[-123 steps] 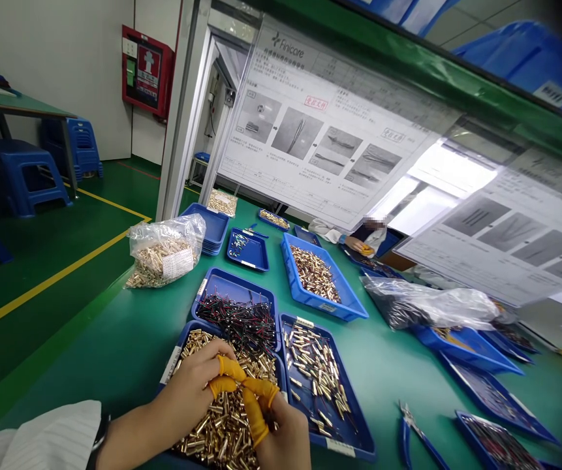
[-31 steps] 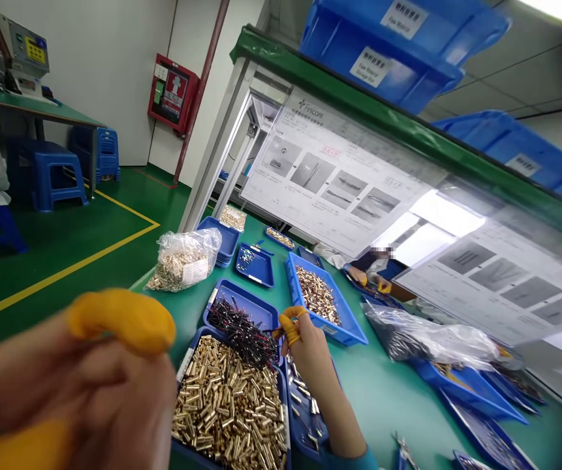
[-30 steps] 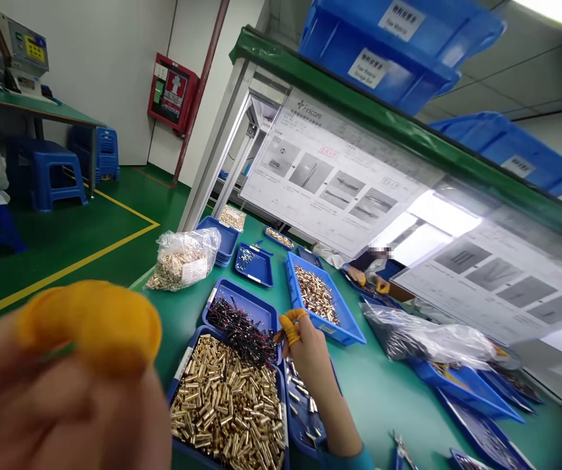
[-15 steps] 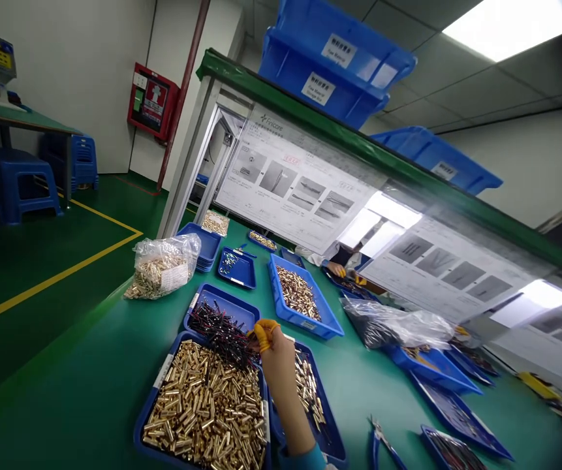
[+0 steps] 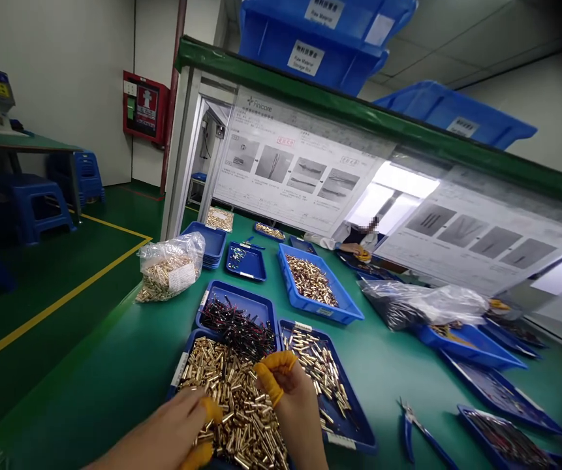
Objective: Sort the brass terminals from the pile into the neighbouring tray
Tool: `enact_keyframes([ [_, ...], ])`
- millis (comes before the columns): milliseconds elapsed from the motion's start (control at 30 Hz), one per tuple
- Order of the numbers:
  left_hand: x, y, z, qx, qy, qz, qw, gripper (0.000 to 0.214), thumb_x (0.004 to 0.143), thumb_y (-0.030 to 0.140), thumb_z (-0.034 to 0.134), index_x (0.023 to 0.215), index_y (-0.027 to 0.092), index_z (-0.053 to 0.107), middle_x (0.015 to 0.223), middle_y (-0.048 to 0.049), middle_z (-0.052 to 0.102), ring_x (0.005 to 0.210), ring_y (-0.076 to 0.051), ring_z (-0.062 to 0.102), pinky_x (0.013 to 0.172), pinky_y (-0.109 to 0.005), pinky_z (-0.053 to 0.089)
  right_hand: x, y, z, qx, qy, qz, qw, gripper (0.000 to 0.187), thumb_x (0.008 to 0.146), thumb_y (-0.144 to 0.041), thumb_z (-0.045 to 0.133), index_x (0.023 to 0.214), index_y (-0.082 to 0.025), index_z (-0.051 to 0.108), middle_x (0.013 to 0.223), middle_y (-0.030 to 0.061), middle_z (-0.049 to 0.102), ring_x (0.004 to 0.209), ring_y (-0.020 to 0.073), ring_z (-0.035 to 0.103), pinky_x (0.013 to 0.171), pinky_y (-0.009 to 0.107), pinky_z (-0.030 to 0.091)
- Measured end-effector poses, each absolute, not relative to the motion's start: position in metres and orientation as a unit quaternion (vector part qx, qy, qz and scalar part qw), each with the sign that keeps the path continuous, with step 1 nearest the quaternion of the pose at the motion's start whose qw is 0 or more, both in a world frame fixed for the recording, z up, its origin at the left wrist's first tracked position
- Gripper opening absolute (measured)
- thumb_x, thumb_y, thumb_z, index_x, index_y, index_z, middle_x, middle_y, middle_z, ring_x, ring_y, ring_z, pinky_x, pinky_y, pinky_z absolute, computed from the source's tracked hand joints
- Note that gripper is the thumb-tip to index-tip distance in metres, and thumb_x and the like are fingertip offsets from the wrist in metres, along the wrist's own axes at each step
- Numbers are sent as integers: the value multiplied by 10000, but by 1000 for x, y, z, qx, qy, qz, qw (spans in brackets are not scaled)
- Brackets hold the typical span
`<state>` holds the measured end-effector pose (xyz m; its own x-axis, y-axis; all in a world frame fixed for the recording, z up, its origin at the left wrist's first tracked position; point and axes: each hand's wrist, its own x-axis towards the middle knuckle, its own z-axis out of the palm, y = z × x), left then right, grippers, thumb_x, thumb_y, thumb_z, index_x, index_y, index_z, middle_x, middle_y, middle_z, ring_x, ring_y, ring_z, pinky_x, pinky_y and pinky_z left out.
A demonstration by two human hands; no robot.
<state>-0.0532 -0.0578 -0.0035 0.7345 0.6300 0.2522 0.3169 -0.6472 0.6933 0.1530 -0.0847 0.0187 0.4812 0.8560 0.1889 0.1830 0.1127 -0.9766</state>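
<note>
My left hand, blurred by motion, hangs over a blue tray heaped with small brass tubes. Yellow covers are on its fingertips, and thumb and finger stand apart. My right hand is above the same tray's right side, its yellow-covered thumb and finger pinched together. Whatever lies between those tips is too small to make out. Just behind is a blue tray with a pile of short black and red wires. To the right, another tray carries brass pieces, some with dark wire ends.
Blue-handled pliers lie at the right front, near a tray of dark wires. Farther back are a blue bin of brass parts, a plastic bag of parts and stacked trays. Across the bench, a person's hand shows beneath the hanging sheets.
My left hand has come into view over the brass tubes. My right hand has moved from the wire pile toward me, over the tubes. The camera view has shifted.
</note>
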Motion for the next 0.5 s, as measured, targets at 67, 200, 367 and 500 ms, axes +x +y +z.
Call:
enact_keyframes([
  [67, -26, -45, 0, 892, 270, 181, 313, 312, 770, 83, 574, 1044, 232, 555, 1119, -55, 560, 1020, -250, 529, 819, -350, 463, 150, -88, 18, -595, -417, 306, 615, 197, 669, -336, 700, 718, -191, 576, 640, -25, 583, 570, 148, 601, 558, 266, 506],
  [200, 19, -28, -5, 904, 268, 117, 311, 377, 675, -84, 449, 926, 175, 559, 978, -63, 576, 911, -225, 552, 754, -312, 457, 149, -89, 12, -587, -381, 340, 628, 182, 693, -300, 679, 797, -184, 583, 604, -18, 620, 542, 148, 596, 563, 273, 505],
  [367, 24, -22, -7, 825, 297, 213, 432, 178, 773, 28, 444, 707, 168, 531, 782, -9, 545, 726, -157, 530, 638, -239, 428, 149, -95, 4, -597, -402, 341, 605, 114, 734, -225, 631, 838, -186, 607, 601, -11, 646, 564, 149, 608, 584, 252, 500],
  [500, 18, -22, 0, 741, 317, 280, 522, 120, 812, 128, 443, 812, 180, 551, 765, 1, 511, 686, -147, 506, 579, -229, 422, 148, -99, -1, -607, -438, 330, 575, 67, 748, -209, 616, 813, -191, 614, 651, 11, 659, 557, 155, 618, 560, 245, 499],
])
